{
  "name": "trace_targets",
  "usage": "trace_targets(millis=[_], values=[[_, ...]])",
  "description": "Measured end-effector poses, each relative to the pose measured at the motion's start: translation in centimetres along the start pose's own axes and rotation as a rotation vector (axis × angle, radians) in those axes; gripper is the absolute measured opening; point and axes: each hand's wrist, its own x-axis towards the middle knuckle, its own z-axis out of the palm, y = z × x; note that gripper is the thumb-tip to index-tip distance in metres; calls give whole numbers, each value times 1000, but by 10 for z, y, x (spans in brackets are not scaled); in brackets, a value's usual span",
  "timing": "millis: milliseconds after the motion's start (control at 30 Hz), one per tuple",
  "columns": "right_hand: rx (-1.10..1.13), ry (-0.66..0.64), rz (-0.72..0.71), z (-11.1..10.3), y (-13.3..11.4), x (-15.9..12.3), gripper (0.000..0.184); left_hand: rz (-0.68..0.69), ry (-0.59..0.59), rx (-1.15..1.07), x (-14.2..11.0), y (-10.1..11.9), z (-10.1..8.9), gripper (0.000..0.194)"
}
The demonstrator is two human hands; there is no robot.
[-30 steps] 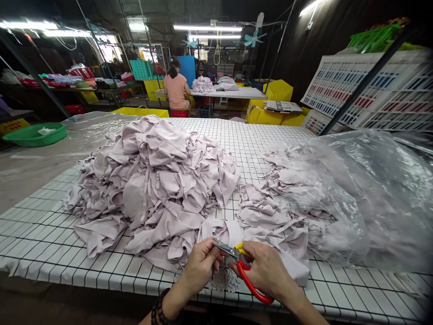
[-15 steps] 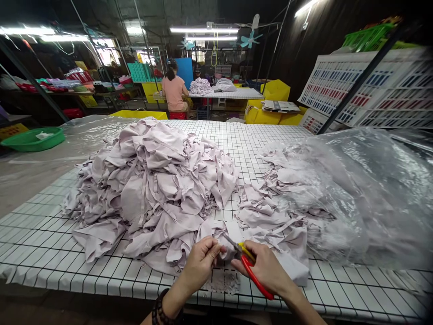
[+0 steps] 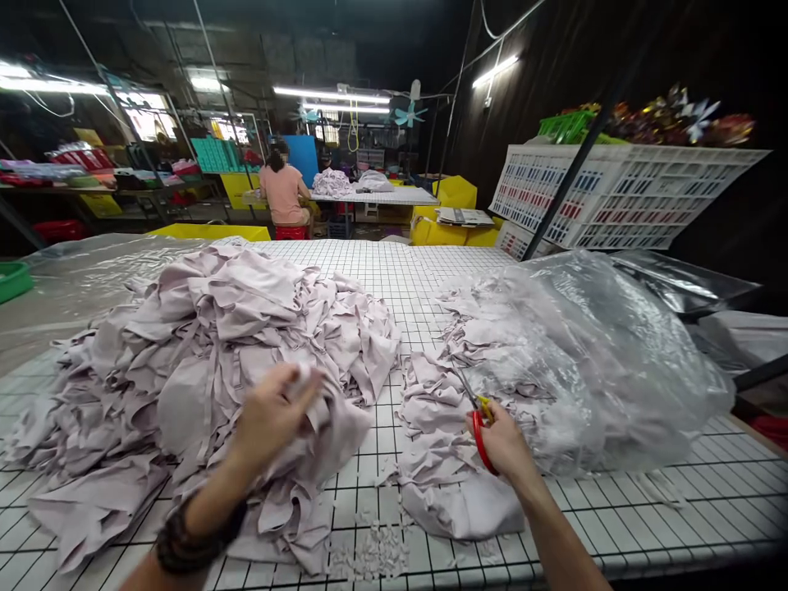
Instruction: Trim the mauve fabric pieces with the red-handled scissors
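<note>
My left hand (image 3: pixel 271 414) reaches into the big heap of pale lilac fabric pieces (image 3: pixel 203 361) on the left, its fingers curled on a piece of the cloth. My right hand (image 3: pixel 506 443) grips red-and-yellow-handled scissors (image 3: pixel 478 414), blades pointing up and left over the smaller pile of lilac pieces (image 3: pixel 452 410). That smaller pile spills out of a clear plastic bag (image 3: pixel 584 361) on the right. Small fabric snippets (image 3: pixel 375 554) lie on the white gridded table (image 3: pixel 406 279) near the front edge.
A clear plastic sheet (image 3: pixel 80 275) covers the table's far left. Behind, a person in a pink top (image 3: pixel 284 193) sits at another table. White crates (image 3: pixel 616 197) lean at the right, yellow bins (image 3: pixel 452 213) beyond. A green tub edge (image 3: pixel 12 279) shows at the left.
My hands have parted: the left went up and left onto the big heap, the right swung right with the scissors over the smaller pile. The camera tilted up and right.
</note>
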Motion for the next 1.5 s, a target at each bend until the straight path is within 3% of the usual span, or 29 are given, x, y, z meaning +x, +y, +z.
trace_targets(millis=[100,133,167,233,300,367,433,467,500,567,600,633,733,833,900,967,1067,1200,1300,1400,1500], values=[[50,-19,-70,14,-12,24,21,204,474,440,74,29,-63,50],[66,-35,-100,20,-18,30,22,247,549,518,100,33,-78,44],[78,-52,-129,27,-25,36,22,269,511,577,124,35,-88,41],[94,-79,-168,39,-38,45,19,175,380,649,160,34,-97,39],[108,-92,-175,46,-49,49,13,91,311,678,171,30,-90,46],[139,-100,-168,46,-59,45,10,114,316,641,153,26,-67,54],[189,-115,-167,42,-69,29,12,219,272,445,112,22,-32,47],[229,-136,-169,40,-76,16,14,230,137,264,87,18,-10,36],[266,-161,-174,39,-83,0,14,160,-88,56,61,13,13,32],[421,-302,-178,40,-98,-35,12,-97,-600,-342,12,-2,60,39],[502,-364,-186,42,-105,-53,13,-254,-726,-565,-9,-10,81,42],[530,-406,-192,45,-109,-69,13,-395,-762,-754,-25,-19,99,42],[473,-472,-197,49,-107,-96,13,-563,-691,-986,-55,-43,132,33],[419,-463,-103,44,-85,-87,12,-662,-584,-1017,-64,-59,134,28],[380,-365,-31,39,-70,-66,14,-702,-550,-1029,-67,-63,128,28],[354,-305,-44,39,-61,-45,19,-688,-551,-1030,-70,-64,122,30],[322,-373,-115,51,-62,-24,20,-679,-539,-1031,-75,-60,120,34],[313,-502,-158,79,-72,-23,11,-684,-475,-1001,-82,-58,123,41],[344,-496,-169,88,-75,-25,10,-609,-420,-938,-85,-62,123,45],[419,-441,-167,76,-72,-22,10,-558,-364,-897,-86,-68,123,45],[570,-335,-143,50,-68,-19,18,-538,-232,-893,-82,-70,124,43]])
